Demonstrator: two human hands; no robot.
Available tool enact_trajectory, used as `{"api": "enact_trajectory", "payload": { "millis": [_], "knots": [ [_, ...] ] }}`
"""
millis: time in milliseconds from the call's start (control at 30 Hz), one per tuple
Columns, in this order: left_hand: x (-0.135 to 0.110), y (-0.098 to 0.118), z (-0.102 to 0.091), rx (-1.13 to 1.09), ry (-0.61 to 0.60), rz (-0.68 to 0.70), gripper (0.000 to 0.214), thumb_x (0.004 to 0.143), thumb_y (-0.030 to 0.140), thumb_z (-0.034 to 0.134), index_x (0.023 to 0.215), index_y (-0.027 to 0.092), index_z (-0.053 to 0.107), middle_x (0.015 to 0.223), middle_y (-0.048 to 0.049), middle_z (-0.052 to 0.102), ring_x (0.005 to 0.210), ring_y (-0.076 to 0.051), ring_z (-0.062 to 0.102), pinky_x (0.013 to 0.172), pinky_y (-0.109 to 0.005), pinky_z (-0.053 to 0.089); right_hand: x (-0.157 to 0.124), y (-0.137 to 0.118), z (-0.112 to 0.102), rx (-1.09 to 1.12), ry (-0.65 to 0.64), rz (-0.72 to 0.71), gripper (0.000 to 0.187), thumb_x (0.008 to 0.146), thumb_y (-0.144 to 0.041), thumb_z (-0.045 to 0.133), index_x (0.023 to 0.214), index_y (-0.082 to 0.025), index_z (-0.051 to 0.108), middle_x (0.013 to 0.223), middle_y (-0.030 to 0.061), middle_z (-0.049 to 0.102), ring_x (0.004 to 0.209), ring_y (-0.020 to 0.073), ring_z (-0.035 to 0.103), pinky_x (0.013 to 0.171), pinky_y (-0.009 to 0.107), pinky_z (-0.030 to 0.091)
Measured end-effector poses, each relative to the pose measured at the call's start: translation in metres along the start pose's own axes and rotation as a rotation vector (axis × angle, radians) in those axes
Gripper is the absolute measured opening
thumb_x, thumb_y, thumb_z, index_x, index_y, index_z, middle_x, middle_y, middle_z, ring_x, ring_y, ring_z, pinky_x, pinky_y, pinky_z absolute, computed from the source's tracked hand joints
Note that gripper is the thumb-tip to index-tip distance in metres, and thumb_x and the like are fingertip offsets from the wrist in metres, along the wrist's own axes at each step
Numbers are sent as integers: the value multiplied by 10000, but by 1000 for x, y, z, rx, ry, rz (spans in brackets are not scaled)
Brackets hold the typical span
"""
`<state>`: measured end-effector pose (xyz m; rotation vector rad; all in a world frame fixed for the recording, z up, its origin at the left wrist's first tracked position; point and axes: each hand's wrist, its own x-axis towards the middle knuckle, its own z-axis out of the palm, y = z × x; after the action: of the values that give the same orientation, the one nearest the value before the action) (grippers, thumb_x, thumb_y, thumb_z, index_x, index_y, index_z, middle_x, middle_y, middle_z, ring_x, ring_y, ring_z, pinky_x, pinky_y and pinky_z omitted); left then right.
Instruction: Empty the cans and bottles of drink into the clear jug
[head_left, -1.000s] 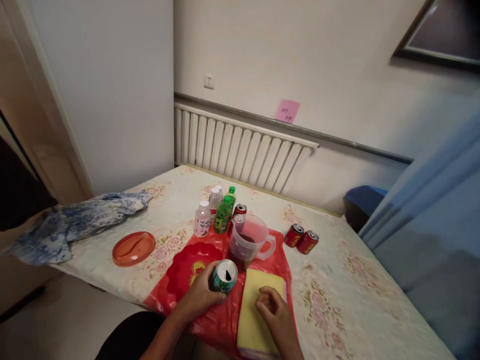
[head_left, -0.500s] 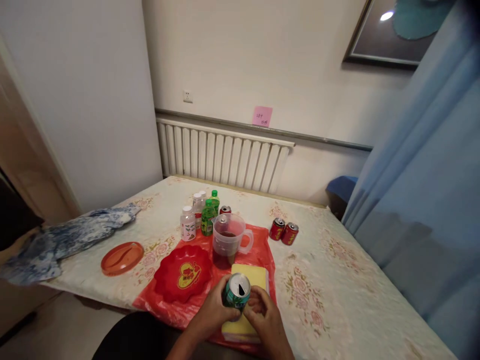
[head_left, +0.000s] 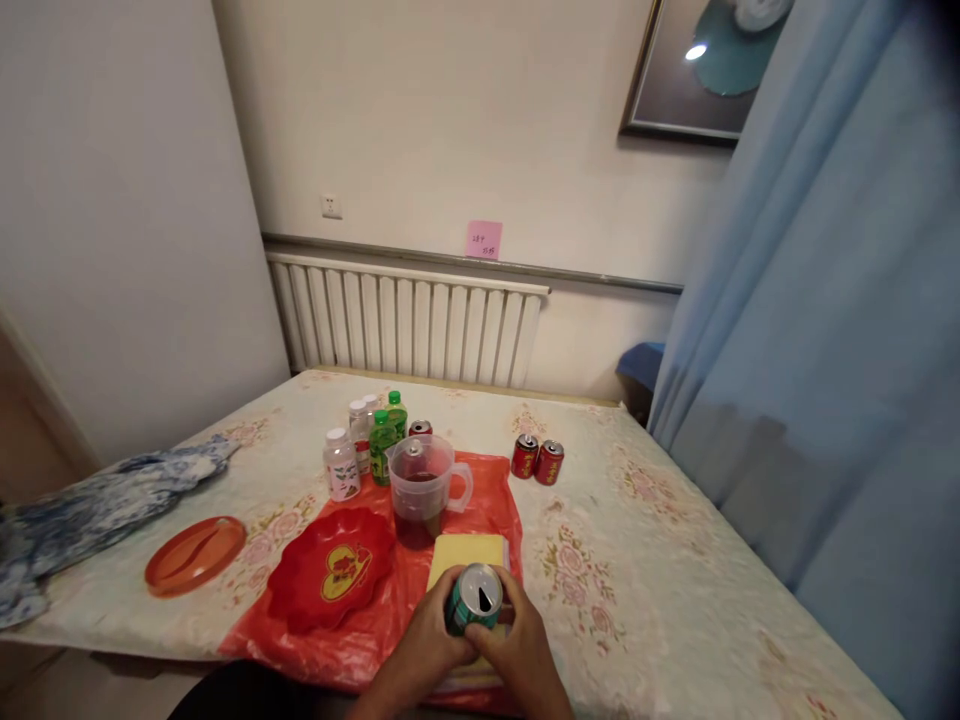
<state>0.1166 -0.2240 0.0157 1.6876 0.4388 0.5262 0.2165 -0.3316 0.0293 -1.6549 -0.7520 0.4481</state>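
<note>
Floral-cloth table (head_left: 660, 560); red plastic sheet (head_left: 390, 620) at its near edge, yellow rectangular foam pad (head_left: 466, 550) on the sheet. Left hand (head_left: 424, 645) and right hand (head_left: 517, 650) both curled tight round opened green metal drink can (head_left: 474, 598), upright over pad's near end.

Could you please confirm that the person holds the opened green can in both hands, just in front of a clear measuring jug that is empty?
Not quite: the jug is not empty. The head view shows dark liquid in its lower part. The rest holds: the left hand and right hand both grip the opened green can, just in front of the jug.
</note>
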Motion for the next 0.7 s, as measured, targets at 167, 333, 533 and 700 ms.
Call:
{"api": "enact_trajectory", "payload": {
  "millis": [167,333,533,700],
  "knots": [
    [4,-5,9,42,4,21,666,527,65,695,1163,222,574,1113,-43,686,1035,-258,635,927,-322,492,1,0,-5,28,-38,-10,637,491,-112,624,1123,-181,658,1068,59,734,1002,275,678,841,330,548],
    [9,-1,19,29,-39,20,669,546,73,697,1182,234,566,1142,-43,687,1080,-267,627,982,-351,481,5,9,-11,-96,29,-75,503,508,-142,644,1005,-201,694,983,42,748,973,274,683,864,315,543],
    [23,-19,28,6,-149,56,779,565,154,764,1300,206,513,1287,-75,630,1174,-270,582,1066,-383,434,15,30,-24,-187,179,-100,526,505,-182,672,1030,-182,704,1001,71,760,949,284,698,867,323,553],
    [38,-54,20,297,17,-23,580,677,256,706,1230,180,551,1244,-113,629,1143,-272,588,1036,-420,447,32,41,-52,-206,214,-68,502,557,-255,694,1052,-171,702,1052,104,752,970,296,700,840,336,565]
  ]
}}
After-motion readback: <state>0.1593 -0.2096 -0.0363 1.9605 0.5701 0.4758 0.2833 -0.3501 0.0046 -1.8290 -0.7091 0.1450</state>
